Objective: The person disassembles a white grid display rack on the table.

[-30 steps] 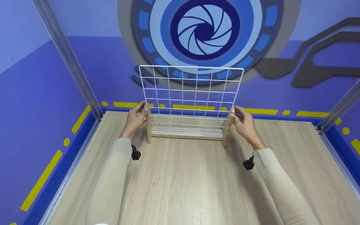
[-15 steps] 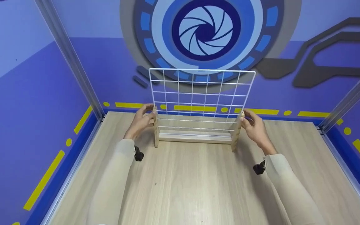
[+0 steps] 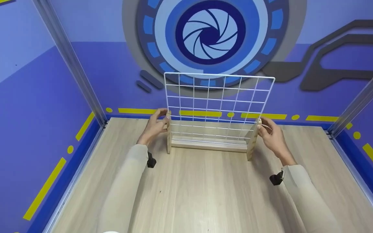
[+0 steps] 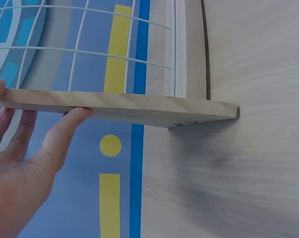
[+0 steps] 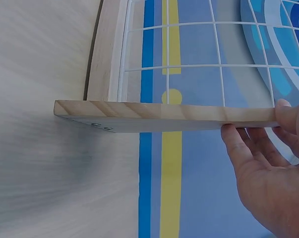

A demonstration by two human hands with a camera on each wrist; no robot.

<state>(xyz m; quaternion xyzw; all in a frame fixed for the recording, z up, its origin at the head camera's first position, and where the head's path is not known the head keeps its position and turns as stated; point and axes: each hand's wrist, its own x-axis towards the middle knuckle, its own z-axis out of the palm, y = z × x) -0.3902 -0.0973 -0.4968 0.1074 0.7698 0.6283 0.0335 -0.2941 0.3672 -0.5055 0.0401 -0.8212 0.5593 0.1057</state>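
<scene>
A rack with a white wire grid (image 3: 219, 75) between two wooden side panels stands upright on the table. A wooden crossbar (image 3: 209, 148) joins the sides at the bottom. My left hand (image 3: 153, 127) grips the upper part of the left side panel (image 3: 169, 139), its thumb and fingers around the edge. The right side panel (image 3: 253, 144) is held near its top by my right hand (image 3: 273, 137). In the left wrist view, two screws (image 4: 191, 122) show low on the left panel's outer face. Matching screws (image 5: 107, 128) appear in the right wrist view.
The wood-grain table (image 3: 193, 194) meets a blue and purple patterned wall (image 3: 108, 77) just behind the rack. Metal posts rise at the back left (image 3: 73, 64) and back right (image 3: 361, 100) corners. Metal edging runs along both table sides.
Both hands have shifted the rack to the right and slightly nearer along the table. Their hold on the two side panels looks the same throughout.
</scene>
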